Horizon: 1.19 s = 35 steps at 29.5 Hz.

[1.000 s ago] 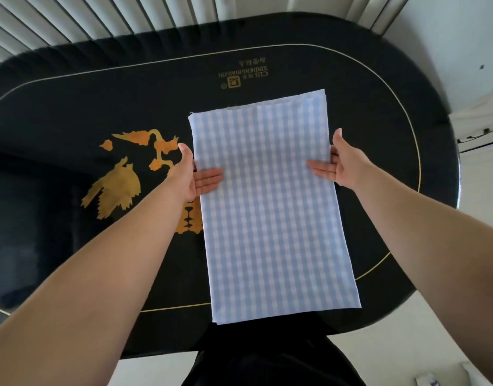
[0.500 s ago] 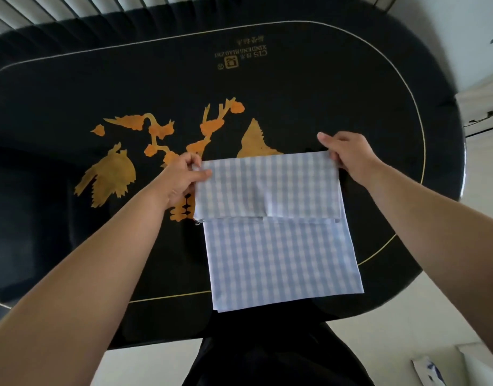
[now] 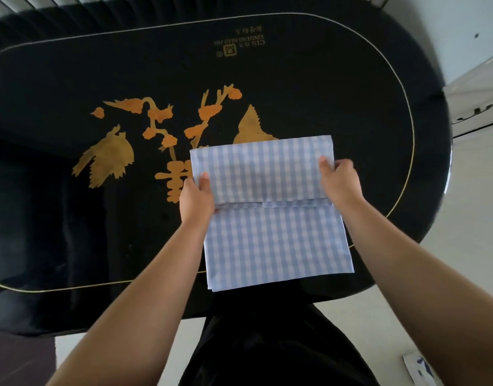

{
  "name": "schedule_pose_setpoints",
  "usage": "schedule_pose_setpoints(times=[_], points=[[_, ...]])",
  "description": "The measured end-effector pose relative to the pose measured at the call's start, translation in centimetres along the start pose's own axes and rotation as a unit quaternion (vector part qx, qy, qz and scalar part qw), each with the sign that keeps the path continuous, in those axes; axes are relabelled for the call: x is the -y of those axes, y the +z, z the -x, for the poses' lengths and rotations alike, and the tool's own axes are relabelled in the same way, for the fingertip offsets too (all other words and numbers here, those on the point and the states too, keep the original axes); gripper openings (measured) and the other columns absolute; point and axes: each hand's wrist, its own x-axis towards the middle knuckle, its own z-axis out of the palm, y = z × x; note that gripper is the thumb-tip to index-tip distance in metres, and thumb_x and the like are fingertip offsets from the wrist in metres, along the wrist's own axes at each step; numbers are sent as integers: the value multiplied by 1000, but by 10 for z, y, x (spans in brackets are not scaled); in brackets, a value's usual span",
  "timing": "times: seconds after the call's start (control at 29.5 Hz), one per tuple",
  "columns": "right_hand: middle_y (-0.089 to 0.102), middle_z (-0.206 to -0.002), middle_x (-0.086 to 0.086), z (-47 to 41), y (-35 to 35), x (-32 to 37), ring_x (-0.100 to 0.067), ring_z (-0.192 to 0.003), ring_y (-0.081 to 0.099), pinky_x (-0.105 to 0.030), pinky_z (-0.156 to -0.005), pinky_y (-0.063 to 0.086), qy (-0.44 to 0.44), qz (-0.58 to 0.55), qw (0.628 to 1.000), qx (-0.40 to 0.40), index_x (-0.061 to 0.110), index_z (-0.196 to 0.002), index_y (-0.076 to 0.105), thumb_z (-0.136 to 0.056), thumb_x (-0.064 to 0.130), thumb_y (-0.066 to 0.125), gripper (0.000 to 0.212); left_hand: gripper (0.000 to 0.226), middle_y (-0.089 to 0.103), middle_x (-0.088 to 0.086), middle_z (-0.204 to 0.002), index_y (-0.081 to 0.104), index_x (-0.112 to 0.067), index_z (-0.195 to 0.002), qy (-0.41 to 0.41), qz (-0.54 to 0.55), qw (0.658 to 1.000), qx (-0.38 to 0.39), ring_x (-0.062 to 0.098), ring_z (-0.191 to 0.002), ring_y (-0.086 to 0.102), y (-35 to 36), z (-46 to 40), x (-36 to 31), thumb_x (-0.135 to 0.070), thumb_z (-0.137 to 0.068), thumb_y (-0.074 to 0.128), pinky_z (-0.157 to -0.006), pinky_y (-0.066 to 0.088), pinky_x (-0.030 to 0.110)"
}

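Note:
A blue and white checked cloth (image 3: 276, 240) lies on the near right part of a black oval table (image 3: 309, 87). Its far half is folded back toward me, and the folded flap's loose edge crosses the cloth's middle. My left hand (image 3: 196, 200) grips the flap's left side, thumb on top. At the flap's right side my right hand (image 3: 340, 183) holds it the same way, thumb on top and fingers beneath.
The table bears gold and orange birds and blossoms (image 3: 162, 135) left of the cloth and a gold rim line. White furniture (image 3: 476, 107) stands at the right. A dark garment (image 3: 267, 344) shows below the table's near edge, over pale floor.
Both hands carried the cloth's far edge toward me, folding the cloth over itself. The flap's edge has come further down to the cloth's middle, and more of the gold design is uncovered.

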Motion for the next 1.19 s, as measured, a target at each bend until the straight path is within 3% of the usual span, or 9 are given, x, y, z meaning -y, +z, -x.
schedule_pose_setpoints(times=[0.17, 0.41, 0.54, 0.64, 0.71, 0.78, 0.88, 1.02, 1.19], points=[[52, -76, -1, 12, 3, -15, -17, -61, 54, -32, -49, 43, -58, 61, 996, -18, 16, -98, 37, -96, 53, 31, 37, 27, 66, -3, -99, 56, -22, -105, 15, 115, 990, 83, 13, -86, 66, -12, 6, 15, -43, -97, 43, -68, 56, 33], [56, -73, -9, 12, -1, -21, -21, -54, 53, -35, -46, 45, -120, 129, 984, -26, 11, -104, 33, -98, 47, 30, 36, 23, 56, -14, -102, 40, -31, -119, 60, 61, 990, 112, 8, -91, 60, -9, 15, 21, -31, -97, 48, -62, 49, 26], [52, -121, -8, 11, -4, -20, -21, -71, 59, -39, -55, 53, -128, 102, 986, -10, 25, -135, 21, -97, 47, 34, 46, 50, 51, -13, -113, 24, -34, -141, 86, -9, 995, 43, 5, -87, 55, -4, 17, 21, -25, -98, 48, -57, 43, 23], [46, -119, -7, 14, 0, -22, -17, -61, 55, -29, -45, 44, -157, 131, 979, -23, 37, -144, 4, -98, 46, 35, 57, 65, 37, 2, -134, 10, -38, -147, 92, -60, 994, -23, 7, -82, 52, 4, 24, 18, -17, -98, 46, -52, 42, 21], [41, -117, -8, 17, 3, -22, -20, -63, 56, -28, -46, 43, -177, 196, 963, -49, 37, -146, 0, -98, 43, 36, 59, 76, 26, 5, -142, 5, -37, -148, 100, -141, 983, -54, 18, -107, 50, 9, 32, 16, -9, -94, 50, -68, 50, 31], [34, -131, -11, 16, 6, -25, -27, -93, 56, -35, -67, 49, -212, 303, 925, -91, 30, -147, 6, -97, 36, 43, 63, 81, 10, 6, -154, 3, -34, -149, 178, -277, 939, -95, 31, -136, 24, 13, 34, 17, -11, -90, 55, -106, 34, 48], [4, -156, -7, 18, 19, -12, -37, -140, 19, -51, -111, 23, -309, 362, 872, -113, 28, -146, 13, -92, 27, 52, 66, 59, -9, 0, -160, 3, -37, -149, 342, -399, 849, -55, 32, -146, -7, 24, 33, 14, -40, -98, 32, -115, -3, 54], [-8, -160, -1, 18, 43, -5, -28, -145, -12, -53, -113, -9, -438, 409, 801, -6, 32, -149, -4, -94, 58, 9, 62, 62, -16, -2, -159, -11, -38, -149, 417, -486, 768, 19, 30, -144, -19, 39, 22, 21, -61, -94, 7, -114, -11, 54], [-20, -157, 5, -11, 12, -51, -16, -142, -24, -50, -114, -9, -410, 443, 798, 1, 33, -144, -21, -95, 55, -3, 57, 59, -11, 2, -159, -11, -28, -151, 459, -507, 728, 40, 23, -146, -15, -2, 2, 56, -54, -99, 2, -119, -2, 43]])
